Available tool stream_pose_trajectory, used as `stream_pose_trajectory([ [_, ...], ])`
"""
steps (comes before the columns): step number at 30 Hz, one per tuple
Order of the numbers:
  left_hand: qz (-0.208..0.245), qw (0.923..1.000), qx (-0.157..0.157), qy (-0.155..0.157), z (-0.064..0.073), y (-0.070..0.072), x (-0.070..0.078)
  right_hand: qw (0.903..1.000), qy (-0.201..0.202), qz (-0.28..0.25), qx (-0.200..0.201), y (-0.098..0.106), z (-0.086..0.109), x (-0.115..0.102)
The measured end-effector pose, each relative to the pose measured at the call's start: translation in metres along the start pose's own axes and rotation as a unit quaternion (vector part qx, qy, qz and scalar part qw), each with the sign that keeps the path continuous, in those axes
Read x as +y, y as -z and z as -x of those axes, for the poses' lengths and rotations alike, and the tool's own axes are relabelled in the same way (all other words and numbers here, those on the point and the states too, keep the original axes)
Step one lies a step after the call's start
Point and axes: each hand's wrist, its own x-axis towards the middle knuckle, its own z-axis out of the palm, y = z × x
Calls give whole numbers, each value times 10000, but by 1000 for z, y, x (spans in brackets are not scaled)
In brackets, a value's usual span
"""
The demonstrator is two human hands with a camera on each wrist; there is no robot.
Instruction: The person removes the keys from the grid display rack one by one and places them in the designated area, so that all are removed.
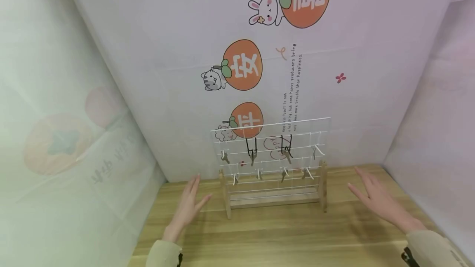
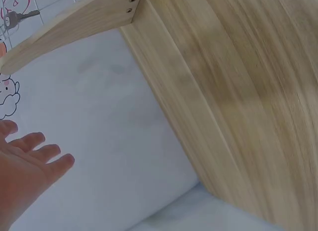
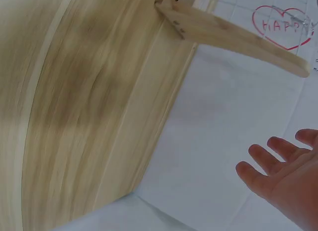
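Note:
My left hand [image 1: 188, 206] hovers to the left of a white wire grid rack [image 1: 271, 124], its fingers extended and nothing in it. On the rack's other side is my right hand [image 1: 382, 202], also empty, with thumb and fingers spread. Several keys hang from hooks on the grid, among them one key [image 1: 253, 158] on a black hook and another key [image 1: 225, 158] near the left edge. The left wrist view catches a key [image 2: 13, 19] and a wooden upright [image 2: 74, 28]. In the right wrist view, the other upright [image 3: 238, 39] stands apart from the fingers.
The rack stands on a wood-grain table [image 1: 274, 238] near its back edge. White cloth walls rise at the back, left and right; the back wall [image 1: 178, 106] carries cartoon animals and orange fruit prints.

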Motion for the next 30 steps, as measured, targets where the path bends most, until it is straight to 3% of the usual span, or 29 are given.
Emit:
stream_pose_trajectory([
  [11,361,9991,89,-221,-10,-15,6,9963,115,-531,662,3,-1,-32],
  [20,699,9959,393,-429,-22,-30,10,9867,252,-1244,1012,2,-8,-56],
  [30,1201,9909,541,-287,-30,-44,16,9833,360,-1608,777,-9,-10,-83],
])
